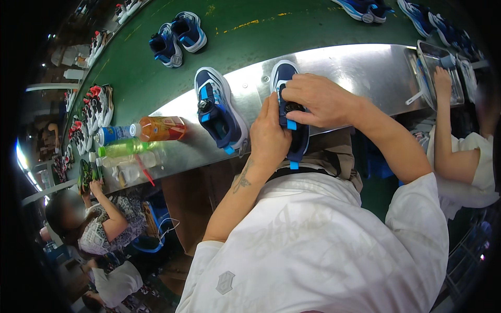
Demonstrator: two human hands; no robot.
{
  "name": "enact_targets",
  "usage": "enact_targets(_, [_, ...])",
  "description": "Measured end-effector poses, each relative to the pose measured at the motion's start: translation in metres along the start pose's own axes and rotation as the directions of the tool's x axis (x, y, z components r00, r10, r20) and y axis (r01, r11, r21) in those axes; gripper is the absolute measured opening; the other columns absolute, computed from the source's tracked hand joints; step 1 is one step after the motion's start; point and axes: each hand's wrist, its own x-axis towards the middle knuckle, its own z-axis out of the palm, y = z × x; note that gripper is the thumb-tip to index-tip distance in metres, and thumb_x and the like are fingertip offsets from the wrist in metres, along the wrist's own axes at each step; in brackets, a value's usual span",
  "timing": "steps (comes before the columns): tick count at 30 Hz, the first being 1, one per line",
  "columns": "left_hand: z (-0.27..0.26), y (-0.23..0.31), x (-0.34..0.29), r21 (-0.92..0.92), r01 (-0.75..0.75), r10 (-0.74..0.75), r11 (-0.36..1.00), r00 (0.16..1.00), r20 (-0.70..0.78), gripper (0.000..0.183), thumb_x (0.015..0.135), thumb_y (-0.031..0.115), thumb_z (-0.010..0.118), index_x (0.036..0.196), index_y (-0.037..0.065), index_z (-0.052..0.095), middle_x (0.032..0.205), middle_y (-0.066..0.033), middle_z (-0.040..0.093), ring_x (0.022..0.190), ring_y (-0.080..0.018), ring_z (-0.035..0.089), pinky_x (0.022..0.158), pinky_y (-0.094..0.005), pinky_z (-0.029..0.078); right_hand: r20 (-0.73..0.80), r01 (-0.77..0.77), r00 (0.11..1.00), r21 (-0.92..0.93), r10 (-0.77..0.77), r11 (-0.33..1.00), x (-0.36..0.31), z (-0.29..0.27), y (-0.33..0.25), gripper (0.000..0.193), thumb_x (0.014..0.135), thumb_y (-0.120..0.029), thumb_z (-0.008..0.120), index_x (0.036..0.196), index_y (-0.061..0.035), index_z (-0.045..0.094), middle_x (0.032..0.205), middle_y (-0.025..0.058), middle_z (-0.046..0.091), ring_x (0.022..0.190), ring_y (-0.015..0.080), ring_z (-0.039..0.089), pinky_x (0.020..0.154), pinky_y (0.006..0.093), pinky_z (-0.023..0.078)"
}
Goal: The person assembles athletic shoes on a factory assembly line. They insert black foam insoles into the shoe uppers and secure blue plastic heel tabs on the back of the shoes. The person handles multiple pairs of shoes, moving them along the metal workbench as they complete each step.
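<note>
A navy sneaker (285, 71) with a white sole and bright blue pull tabs lies on the steel strip in front of me, toe pointing away. My left hand (270, 133) grips its left side, fingers pressed along the upper. From the right, my right hand (324, 101) pinches at the tongue, where a dark round dial shows below the fingers; the exact fingertip contact is partly hidden. To the left stands the matching sneaker (220, 107), untouched, with its dial and blue heel tab visible.
Several drink bottles (162, 129) lie left on the steel edge (360, 68). Another navy pair (178, 39) rests on the green belt (250, 31). At right are a metal tray (441, 78) and a co-worker's arm (443, 104); a second co-worker (112, 221) sits lower left.
</note>
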Motion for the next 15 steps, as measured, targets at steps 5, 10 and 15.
enact_targets(5, [0.002,-0.007,-0.004,0.064,-0.056,0.057,0.996,0.998,-0.003,0.074,0.077,-0.007,0.069,0.149,-0.009,0.049,0.132,-0.0298,0.065,0.099,-0.0514,0.070,0.079,-0.0548,0.060,-0.065,-0.360,0.932,-0.040,0.357,0.932,-0.006,0.031,-0.015,0.048,0.095,-0.045,0.070,0.070,-0.0039,0.068,0.064,0.0164,0.064,0.064,0.0385,0.067,0.062,0.0469,0.054])
enact_targets(10, [0.007,-0.013,-0.006,0.076,-0.070,0.073,0.995,0.997,-0.028,0.075,0.077,-0.008,0.069,0.149,-0.008,0.048,0.132,-0.0300,0.065,0.097,-0.0512,0.070,0.078,-0.0548,0.060,-0.299,-0.499,0.836,-0.068,0.460,0.864,-0.002,0.047,-0.033,0.060,0.092,-0.049,0.072,0.052,-0.0061,0.059,0.052,0.0167,0.058,0.048,0.0383,0.059,0.047,0.0457,0.047])
enact_targets(15, [0.002,-0.009,-0.004,0.059,-0.063,0.063,0.996,0.998,0.002,0.075,0.077,-0.007,0.069,0.148,-0.009,0.047,0.131,-0.0305,0.064,0.096,-0.0519,0.070,0.078,-0.0553,0.059,-0.262,-0.635,0.736,0.051,0.624,0.770,-0.003,0.046,-0.043,0.057,0.088,-0.045,0.079,0.057,-0.0029,0.057,0.051,0.0147,0.052,0.054,0.0358,0.061,0.054,0.0435,0.049])
